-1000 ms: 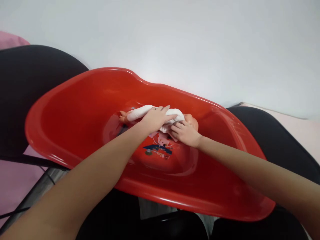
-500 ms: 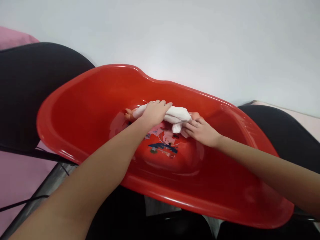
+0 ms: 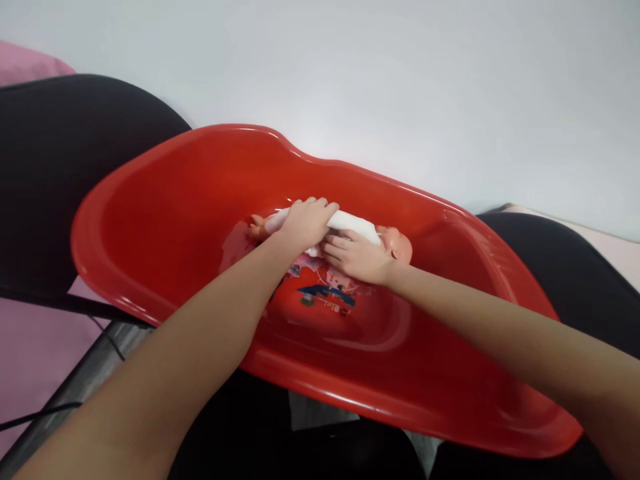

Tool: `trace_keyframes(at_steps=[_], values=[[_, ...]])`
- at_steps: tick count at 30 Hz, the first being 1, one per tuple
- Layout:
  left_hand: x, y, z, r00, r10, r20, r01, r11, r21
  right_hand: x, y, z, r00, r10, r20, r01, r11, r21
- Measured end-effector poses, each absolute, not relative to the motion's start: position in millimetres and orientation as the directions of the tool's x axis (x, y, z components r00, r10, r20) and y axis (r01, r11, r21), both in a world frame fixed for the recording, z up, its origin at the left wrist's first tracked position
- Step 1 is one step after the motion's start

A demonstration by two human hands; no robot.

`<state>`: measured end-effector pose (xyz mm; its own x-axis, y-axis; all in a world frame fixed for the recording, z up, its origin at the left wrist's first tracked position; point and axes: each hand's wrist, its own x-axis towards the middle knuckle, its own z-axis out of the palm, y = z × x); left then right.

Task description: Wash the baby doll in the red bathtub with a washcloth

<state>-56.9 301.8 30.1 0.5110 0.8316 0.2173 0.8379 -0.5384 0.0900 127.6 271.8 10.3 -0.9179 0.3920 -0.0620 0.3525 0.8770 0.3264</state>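
Observation:
A baby doll in white clothing lies along the floor of a red plastic baby bathtub. Its bald head points right and its bare feet point left. My left hand is wrapped over the doll's middle from above. Against the near side of the doll's torso, my right hand grips with bent fingers, close beside my left. A bit of white fabric shows below my left hand; whether it is part of the clothing I cannot tell.
A cartoon print marks the tub floor. Black chairs stand around the tub, with a pale wall behind. Pink cloth and a black cable lie at the lower left.
My right hand has moved left from beside the doll's head to its torso, leaving the head in plain view. My left hand stays nearly in place over the middle.

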Motion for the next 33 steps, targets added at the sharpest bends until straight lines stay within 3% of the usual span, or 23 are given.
trace_keyframes(at_steps=[5,10,14,19,25,28,33], values=[[-62,306,32,0.468,0.862,0.195,0.859,-0.496,0.128,139,284,14,-0.906,0.412,-0.096,0.361,0.871,0.332],[-61,308,32,0.460,0.862,0.211,0.857,-0.493,0.149,192,267,28,-0.908,0.418,0.009,0.387,0.832,0.399],[-60,308,30,0.457,0.860,0.227,0.848,-0.498,0.181,229,250,31,-0.908,0.413,0.069,0.406,0.828,0.386],[-60,309,30,0.451,0.868,0.207,0.844,-0.490,0.218,235,247,21,-0.954,0.292,0.071,0.291,0.841,0.456],[-60,308,32,0.458,0.868,0.192,0.840,-0.494,0.224,173,269,-11,-0.969,0.245,-0.019,0.230,0.930,0.288],[-59,309,32,0.460,0.865,0.202,0.837,-0.498,0.227,135,286,-29,-0.977,0.214,0.003,0.207,0.941,0.269],[-58,309,30,0.444,0.873,0.200,0.843,-0.483,0.237,100,312,-51,-0.938,0.345,0.032,0.341,0.905,0.252]])
